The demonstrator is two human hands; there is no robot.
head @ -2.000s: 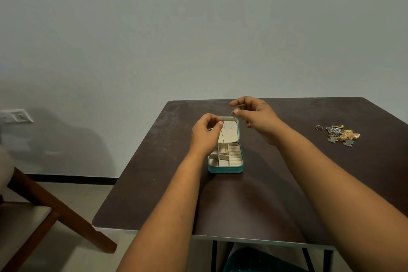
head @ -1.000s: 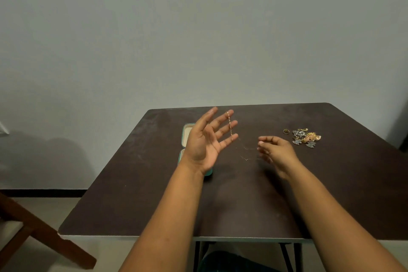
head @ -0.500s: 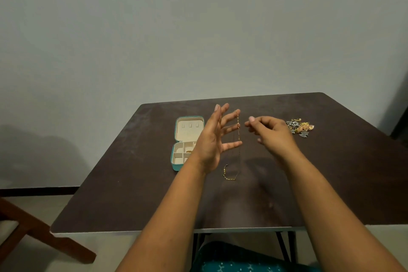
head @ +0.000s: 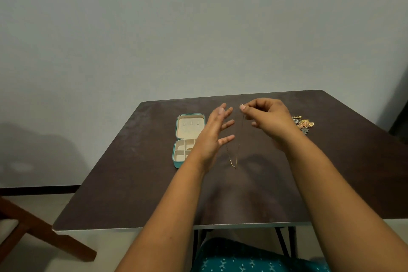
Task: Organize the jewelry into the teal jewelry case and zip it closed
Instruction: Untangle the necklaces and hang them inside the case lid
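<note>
I'm over the dark table [head: 136,183], broad matte top with rounded far corners, scuffed pale in patches. Far left of centre the teal jewelry case [head: 179,162] lies open flat, cream lining, lid with three small tabs, base cut into little square compartments, something gold in one of them. My left hand [head: 212,137] is up just right of the case, fingers spread and straight, and one end of the gold chain [head: 234,161] looks caught at a fingertip, though it's too fine to be sure. My right hand [head: 268,120] pinches the other end between thumb and forefinger, remaining fingers curled. The chain hangs in a thin narrow loop between them, its bottom near the tabletop. I'd say keep the ends apart so it hangs untwisted, then carry it left and lower the loop bottom first into a compartment, letting it coil. Far right, the pile of jewelry [head: 303,123], small gold and silver pieces, waits
</note>
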